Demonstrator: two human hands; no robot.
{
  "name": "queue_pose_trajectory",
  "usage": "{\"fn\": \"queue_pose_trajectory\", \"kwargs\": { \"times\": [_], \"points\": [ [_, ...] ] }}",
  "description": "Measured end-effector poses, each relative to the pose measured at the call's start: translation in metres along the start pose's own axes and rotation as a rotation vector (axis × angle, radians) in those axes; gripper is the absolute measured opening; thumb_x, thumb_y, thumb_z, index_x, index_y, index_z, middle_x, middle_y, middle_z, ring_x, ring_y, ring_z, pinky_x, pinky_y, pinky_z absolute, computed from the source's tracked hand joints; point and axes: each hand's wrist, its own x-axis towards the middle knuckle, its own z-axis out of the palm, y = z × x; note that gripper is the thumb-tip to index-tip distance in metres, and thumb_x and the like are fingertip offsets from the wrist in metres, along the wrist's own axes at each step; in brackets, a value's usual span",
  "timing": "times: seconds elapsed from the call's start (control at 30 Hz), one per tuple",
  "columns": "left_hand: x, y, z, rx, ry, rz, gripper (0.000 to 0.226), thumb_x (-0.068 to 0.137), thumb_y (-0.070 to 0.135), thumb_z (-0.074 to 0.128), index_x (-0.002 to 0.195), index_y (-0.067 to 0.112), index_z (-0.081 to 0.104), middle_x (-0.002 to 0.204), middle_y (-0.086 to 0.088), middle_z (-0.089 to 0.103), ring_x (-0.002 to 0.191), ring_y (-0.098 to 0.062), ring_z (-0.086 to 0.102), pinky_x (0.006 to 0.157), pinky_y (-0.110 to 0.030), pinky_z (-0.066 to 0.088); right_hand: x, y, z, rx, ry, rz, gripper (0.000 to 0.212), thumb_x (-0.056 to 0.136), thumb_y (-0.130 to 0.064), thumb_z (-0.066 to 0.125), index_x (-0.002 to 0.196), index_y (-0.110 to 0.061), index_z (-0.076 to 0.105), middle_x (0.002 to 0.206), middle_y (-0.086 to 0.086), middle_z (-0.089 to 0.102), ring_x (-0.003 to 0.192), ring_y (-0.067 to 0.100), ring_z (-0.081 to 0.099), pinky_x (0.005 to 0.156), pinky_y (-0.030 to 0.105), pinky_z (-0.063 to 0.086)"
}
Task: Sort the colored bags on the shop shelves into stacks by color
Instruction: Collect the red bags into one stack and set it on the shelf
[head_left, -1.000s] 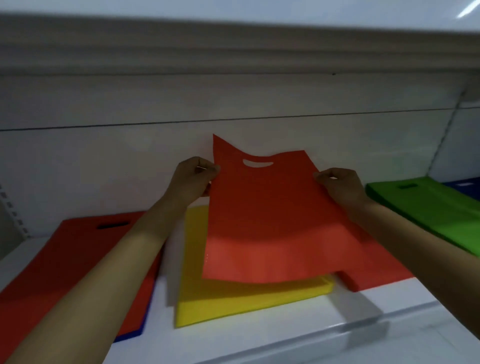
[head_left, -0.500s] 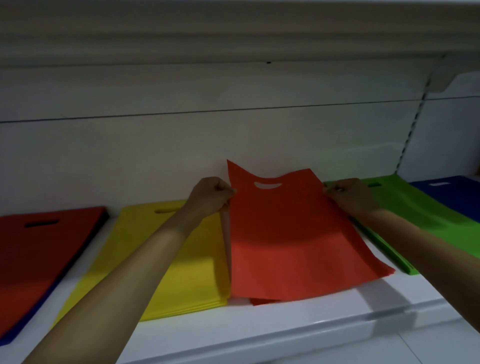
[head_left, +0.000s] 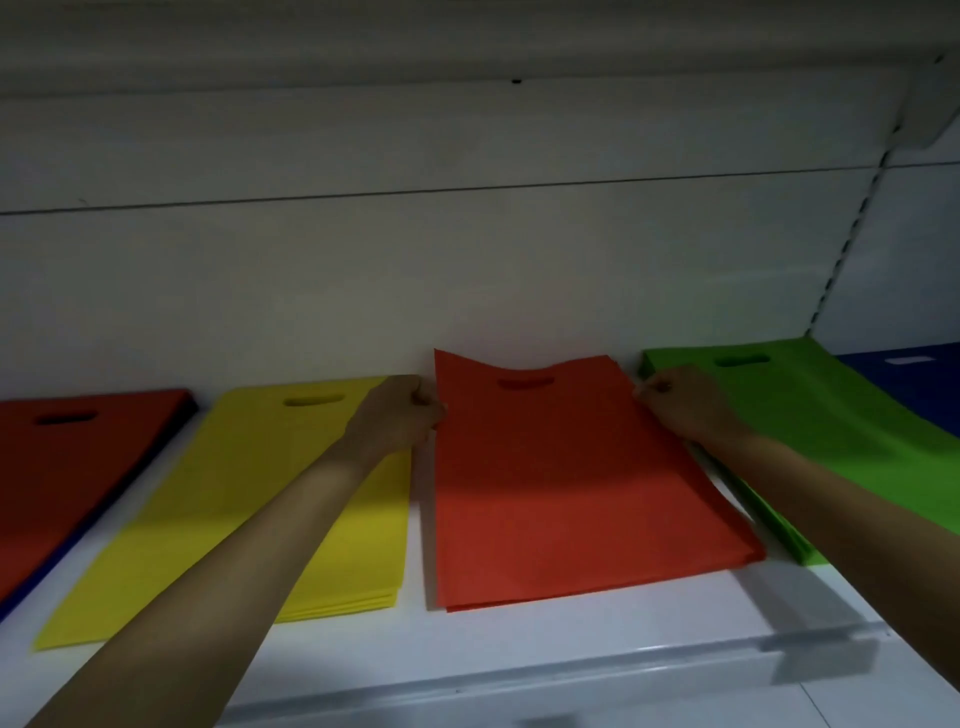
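Dimly lit and partly cropped, the scene leaves several things unclear: the red stack (head_left: 78, 467) runs off the left edge, with a dark blue bag (head_left: 26, 590) showing only as a thin edge beneath it. The blue stack (head_left: 914, 384) is cut by the right edge, and both forearms leave the bottom of the view. The left hand (head_left: 402, 415) has its fingers curled and pinches the left edge of the orange bag (head_left: 561, 478) near the top. The right hand (head_left: 680, 402), fingers also curled, pinches that bag's upper right corner, and its fingertips are hard to make out. The orange bag lies on top of an orange stack between the yellow stack (head_left: 260, 493) and the green stack (head_left: 831, 431). Its upper left corner stands up against the back panel (head_left: 467, 270). How many bags lie under it cannot be told; only a few layered edges show at the near end. All the stacks rest on a white shelf (head_left: 571, 639) with a pale front rail, under another shelf (head_left: 467, 47) in shadow. A slotted upright (head_left: 852, 228) runs down the back at the right. A small pale label (head_left: 906, 359) sits on the blue stack, too blurred to read.
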Motion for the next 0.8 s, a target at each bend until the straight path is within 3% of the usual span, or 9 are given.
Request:
{"fn": "queue_pose_trajectory", "kwargs": {
  "times": [0.1,0.2,0.27,0.37,0.43,0.5,0.57,0.67,0.8],
  "points": [
    [-0.005,0.0,0.005,0.117,-0.005,-0.029,0.014,0.085,0.025,0.068,0.083,0.013,0.062,0.085,-0.006,0.063,0.087,-0.026,0.063,0.074,-0.034,0.046,0.001,0.005,0.003,-0.046,-0.008,0.022,0.023,0.089,-0.025,0.062,0.099,-0.007,0.073,0.109,0.015,0.069,0.102,0.032,0.061,0.078,0.03,0.041],
    [-0.008,0.005,0.007,0.058,-0.005,-0.09,0.024,0.085,0.031,0.069,0.095,0.01,0.063,0.099,-0.016,0.065,0.097,-0.032,0.064,0.077,-0.037,0.048,0.0,0.005,0.003,-0.042,0.001,0.05,0.028,0.088,-0.026,0.062,0.11,-0.009,0.067,0.119,0.012,0.064,0.11,0.03,0.057,0.085,0.03,0.04],
    [-0.009,0.008,0.007,0.02,-0.032,-0.093,0.022,0.086,0.031,0.067,0.078,0.012,0.06,0.08,-0.016,0.062,0.092,-0.034,0.064,0.069,-0.034,0.044,-0.002,0.003,0.004,-0.026,-0.009,0.055,0.031,0.089,-0.028,0.062,0.113,-0.009,0.065,0.122,0.012,0.062,0.113,0.029,0.056,0.086,0.029,0.039],
    [-0.014,0.014,0.01,-0.089,-0.084,-0.103,0.019,0.088,0.029,0.066,0.087,0.009,0.066,0.065,0.002,0.054,0.072,-0.018,0.059,0.063,-0.026,0.043,-0.006,0.003,0.004,-0.014,-0.029,0.067,0.035,0.089,-0.03,0.062,0.117,-0.008,0.061,0.124,0.012,0.061,0.114,0.029,0.055,0.086,0.028,0.038],
    [-0.015,0.013,0.016,-0.278,-0.154,-0.134,0.023,0.085,0.027,0.067,0.094,0.005,0.069,0.087,-0.009,0.07,0.087,-0.025,0.066,0.083,-0.035,0.053,-0.01,0.003,0.004,-0.011,-0.043,0.078,0.038,0.089,-0.031,0.063,0.119,-0.008,0.06,0.124,0.013,0.06,0.115,0.029,0.055,0.087,0.028,0.038],
    [-0.02,0.017,0.02,-0.439,-0.215,-0.162,0.012,0.092,0.016,0.06,0.095,0.008,0.068,0.109,-0.018,0.068,0.101,-0.029,0.065,0.1,-0.042,0.047,-0.013,0.003,0.004,-0.011,-0.049,0.088,0.041,0.089,-0.032,0.064,0.121,-0.007,0.059,0.125,0.013,0.06,0.115,0.029,0.055,0.088,0.028,0.039],
    [-0.024,0.021,0.023,-0.537,-0.23,-0.171,0.013,0.096,0.013,0.053,0.097,0.008,0.065,0.101,-0.013,0.07,0.083,-0.015,0.069,0.086,-0.025,0.054,-0.014,0.002,0.005,0.023,-0.055,0.098,0.043,0.088,-0.031,0.065,0.122,-0.007,0.058,0.126,0.012,0.059,0.115,0.028,0.055,0.089,0.029,0.039],
    [-0.031,0.03,0.025,-0.69,-0.249,-0.196,0.019,0.098,0.015,0.049,0.085,0.011,0.062,0.06,0.006,0.069,0.049,0.0,0.063,0.047,-0.01,0.047,-0.018,-0.002,0.008,0.287,-0.087,0.185,0.044,0.086,-0.025,0.069,0.123,-0.004,0.057,0.119,0.013,0.061,0.106,0.028,0.06,0.09,0.033,0.046],
    [-0.036,0.038,0.026,-0.85,-0.226,-0.269,0.022,0.099,0.022,0.047,0.084,0.012,0.06,0.05,0.005,0.065,0.043,-0.003,0.061,0.04,-0.013,0.046,-0.022,-0.003,0.009,0.597,-0.085,0.338,0.058,0.085,-0.024,0.069,0.136,-0.006,0.048,0.132,0.014,0.055,0.114,0.027,0.056,0.094,0.033,0.044]
  ]
}}
